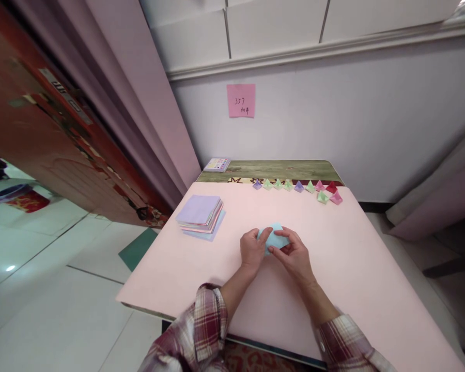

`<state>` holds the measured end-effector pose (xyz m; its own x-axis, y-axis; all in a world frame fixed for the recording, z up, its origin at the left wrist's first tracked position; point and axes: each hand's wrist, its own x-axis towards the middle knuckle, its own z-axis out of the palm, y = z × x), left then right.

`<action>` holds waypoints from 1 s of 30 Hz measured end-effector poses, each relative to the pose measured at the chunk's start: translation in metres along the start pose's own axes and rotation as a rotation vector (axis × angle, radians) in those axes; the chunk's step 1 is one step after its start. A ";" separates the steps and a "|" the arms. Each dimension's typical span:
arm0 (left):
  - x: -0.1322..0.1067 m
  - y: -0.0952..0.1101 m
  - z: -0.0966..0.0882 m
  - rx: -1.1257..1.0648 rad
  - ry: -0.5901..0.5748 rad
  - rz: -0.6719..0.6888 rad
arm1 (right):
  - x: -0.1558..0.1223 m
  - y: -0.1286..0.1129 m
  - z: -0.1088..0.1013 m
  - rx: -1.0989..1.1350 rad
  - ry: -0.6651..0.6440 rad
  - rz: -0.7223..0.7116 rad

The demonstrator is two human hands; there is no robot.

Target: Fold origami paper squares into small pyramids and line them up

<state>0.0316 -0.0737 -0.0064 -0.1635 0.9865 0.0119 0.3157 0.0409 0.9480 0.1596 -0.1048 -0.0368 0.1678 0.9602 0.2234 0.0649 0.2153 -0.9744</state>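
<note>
The head camera sits at middle range above and behind the fingers [292,235], facing forward and down, framing the surrounding bench [337,248] and the wall [313,113] beyond.

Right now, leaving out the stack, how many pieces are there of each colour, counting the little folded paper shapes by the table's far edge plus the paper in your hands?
Green shapes: 5
Purple shapes: 2
Pink shapes: 2
Red shape: 1
Blue paper, in the left hand and right hand: 1
Total: 11
</note>
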 end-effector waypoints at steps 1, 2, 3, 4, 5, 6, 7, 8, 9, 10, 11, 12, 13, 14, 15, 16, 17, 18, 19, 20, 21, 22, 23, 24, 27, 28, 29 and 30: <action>0.000 0.000 0.000 0.001 -0.006 0.001 | 0.000 0.000 0.000 -0.004 0.005 0.004; 0.000 -0.001 0.000 0.001 -0.013 0.004 | 0.000 0.000 0.000 -0.010 0.008 0.004; 0.000 -0.001 0.000 0.001 -0.017 0.008 | 0.000 0.000 0.000 -0.014 0.011 -0.001; 0.000 -0.001 0.000 0.002 -0.018 0.013 | 0.000 -0.001 0.001 -0.012 0.012 -0.009; 0.001 -0.002 0.001 0.003 -0.017 0.016 | 0.000 -0.001 0.001 -0.003 0.012 -0.016; 0.001 -0.002 0.001 0.005 -0.012 0.016 | -0.001 -0.002 0.002 0.009 0.010 -0.020; 0.002 -0.002 0.002 0.007 -0.005 0.013 | -0.002 -0.003 0.004 0.018 0.007 -0.019; 0.003 -0.002 0.002 0.011 0.003 0.008 | -0.003 -0.004 0.005 0.026 0.006 -0.017; 0.003 -0.002 0.003 0.014 0.010 0.004 | -0.004 -0.004 0.007 0.029 0.007 -0.017; 0.004 -0.001 0.003 0.012 0.014 0.003 | -0.005 -0.005 0.008 0.027 0.011 -0.019; 0.004 0.000 0.002 0.002 0.013 0.001 | -0.005 -0.006 0.008 0.022 0.017 -0.026; 0.003 0.001 0.002 -0.017 0.006 -0.004 | -0.005 -0.006 0.008 0.016 0.024 -0.033; 0.003 0.002 0.000 -0.046 -0.009 -0.014 | -0.005 -0.006 0.007 0.010 0.033 -0.037; 0.002 0.003 -0.002 -0.086 -0.037 -0.030 | -0.004 -0.007 0.006 0.006 0.043 -0.037; 0.001 0.004 -0.005 -0.136 -0.077 -0.053 | -0.003 -0.007 0.004 0.004 0.054 -0.032; 0.000 0.005 -0.008 -0.190 -0.125 -0.081 | -0.002 -0.007 0.002 0.006 0.064 -0.026; -0.001 0.006 -0.011 -0.243 -0.178 -0.110 | -0.001 -0.007 0.000 0.008 0.071 -0.019; -0.002 0.008 -0.014 -0.293 -0.227 -0.139 | 0.000 -0.008 -0.002 0.010 0.071 -0.012; -0.003 0.009 -0.017 -0.336 -0.269 -0.165 | 0.001 -0.009 -0.004 0.011 0.065 -0.010; -0.004 0.010 -0.020 -0.372 -0.297 -0.187 | 0.001 -0.009 -0.005 0.012 0.053 -0.012; -0.005 0.011 -0.023 -0.399 -0.314 -0.204 | 0.002 -0.010 -0.006 0.013 0.039 -0.019; -0.005 0.012 -0.024 -0.423 -0.330 -0.214 | 0.002 -0.010 -0.007 0.011 0.027 -0.029; -0.005 0.013 -0.026 -0.444 -0.343 -0.219 | 0.002 -0.011 -0.008 0.006 0.018 -0.040; -0.006 0.013 -0.026 -0.459 -0.355 -0.220 | 0.002 -0.011 -0.008 -0.006 0.017 -0.050; -0.006 0.014 -0.028 -0.479 -0.394 -0.195 | 0.002 -0.010 -0.008 -0.061 0.036 -0.069; -0.006 0.014 -0.028 -0.476 -0.399 -0.176 | 0.002 -0.009 -0.008 -0.075 0.044 -0.073; -0.006 0.014 -0.028 -0.472 -0.400 -0.154 | 0.002 -0.009 -0.009 -0.089 0.048 -0.078; -0.006 0.014 -0.029 -0.465 -0.403 -0.128 | 0.003 -0.009 -0.009 -0.104 0.048 -0.082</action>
<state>0.0102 -0.0838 0.0157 0.2210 0.9644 -0.1455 -0.1378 0.1786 0.9742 0.1684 -0.1059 -0.0274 0.2043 0.9300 0.3054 0.1812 0.2707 -0.9455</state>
